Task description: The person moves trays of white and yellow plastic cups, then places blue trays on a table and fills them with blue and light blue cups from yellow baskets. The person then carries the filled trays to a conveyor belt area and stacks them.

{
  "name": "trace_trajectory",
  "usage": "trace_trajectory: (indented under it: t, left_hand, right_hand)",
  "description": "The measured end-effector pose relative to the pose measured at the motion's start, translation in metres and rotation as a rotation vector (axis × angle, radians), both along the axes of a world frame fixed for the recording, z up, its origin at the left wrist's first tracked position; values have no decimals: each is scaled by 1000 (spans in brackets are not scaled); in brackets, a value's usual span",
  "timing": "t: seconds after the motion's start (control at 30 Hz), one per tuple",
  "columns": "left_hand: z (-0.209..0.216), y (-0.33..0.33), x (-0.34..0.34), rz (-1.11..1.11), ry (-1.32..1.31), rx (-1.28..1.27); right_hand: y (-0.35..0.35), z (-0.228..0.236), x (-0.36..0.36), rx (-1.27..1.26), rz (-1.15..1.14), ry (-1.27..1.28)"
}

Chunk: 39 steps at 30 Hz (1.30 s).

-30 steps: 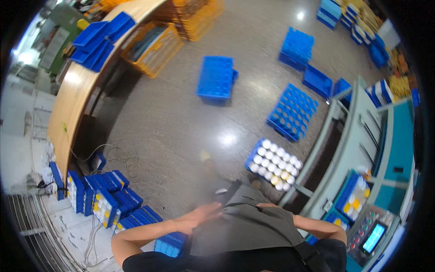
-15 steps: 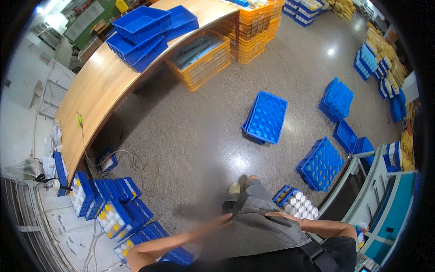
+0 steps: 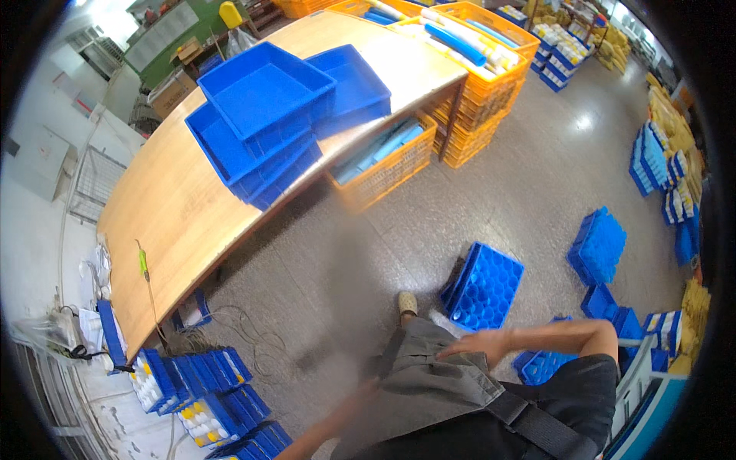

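From my head, my right hand (image 3: pixel 481 345) lies loose on the gray apron (image 3: pixel 433 383) down my front, my left hand (image 3: pixel 363 395) is too blurry to tell, and blue bins (image 3: pixel 267 88) sit piled on the table (image 3: pixel 157 203), maybe saving room.

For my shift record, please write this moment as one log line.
right hand: over grey clothing; left hand: blurred; wooden table: stacked blue trays

Hands: 2, comprising left hand (image 3: pixel 368 389), blurred, 1, and right hand (image 3: pixel 477 345), 1. Wooden table (image 3: pixel 165 211), 1, bearing blue trays (image 3: pixel 264 86), at least 4, and green-handled tool (image 3: pixel 142 262), 1. Orange crate (image 3: pixel 399 174) beneath, 1; floor trays (image 3: pixel 491 285) with round blue cells, 3.
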<state>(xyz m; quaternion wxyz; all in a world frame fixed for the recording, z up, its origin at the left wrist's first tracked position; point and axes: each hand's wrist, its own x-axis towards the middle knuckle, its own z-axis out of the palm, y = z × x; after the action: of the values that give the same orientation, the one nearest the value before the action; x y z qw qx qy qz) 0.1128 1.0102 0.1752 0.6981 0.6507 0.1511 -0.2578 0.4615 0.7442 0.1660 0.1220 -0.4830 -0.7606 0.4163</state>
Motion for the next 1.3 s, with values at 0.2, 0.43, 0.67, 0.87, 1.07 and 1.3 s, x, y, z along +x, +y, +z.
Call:
trace_trajectory:
  t: [0.2, 0.43, 0.67, 0.87, 1.07, 1.3]
  left_hand:
    - [75, 179, 118, 416, -226, 748]
    - [24, 467, 285, 1320, -265, 887]
    - [38, 560, 356, 1449, -26, 543]
    - [56, 545, 379, 1154, 8, 1146]
    - [72, 574, 264, 1503, -116, 633]
    - [65, 595, 64, 1612, 156, 870]
  right_hand:
    - [246, 71, 218, 497, -618, -354]
    - [555, 125, 357, 452, -1213, -185]
    - [629, 127, 470, 123, -1123, -123]
    - [555, 113, 546, -38, -1393, 952]
    - [430, 81, 706, 218, -1809, 965]
    - [297, 36, 810, 123, -1780, -208]
